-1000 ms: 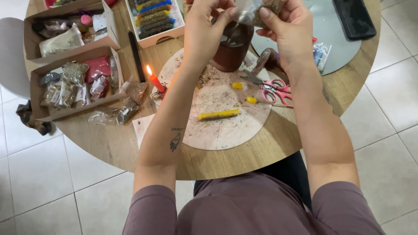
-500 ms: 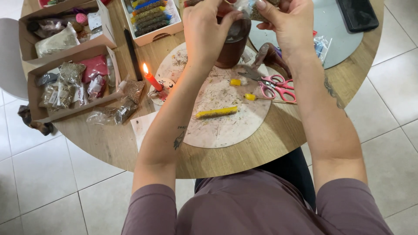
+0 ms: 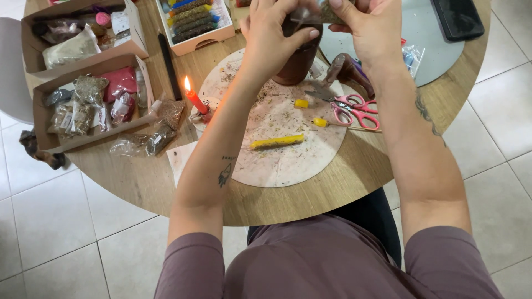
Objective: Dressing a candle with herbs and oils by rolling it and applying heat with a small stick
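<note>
A small clear bag of dried brown herbs is pinched at the frame's top, above a dark brown jar.

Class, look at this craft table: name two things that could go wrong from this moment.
1. The lit red candle burns beside the left forearm and plastic herb packets; a sleeve or a packet might catch.
2. Both hands, left hand and right hand, work a small clear bag above the brown jar; herbs could spill.
</note>
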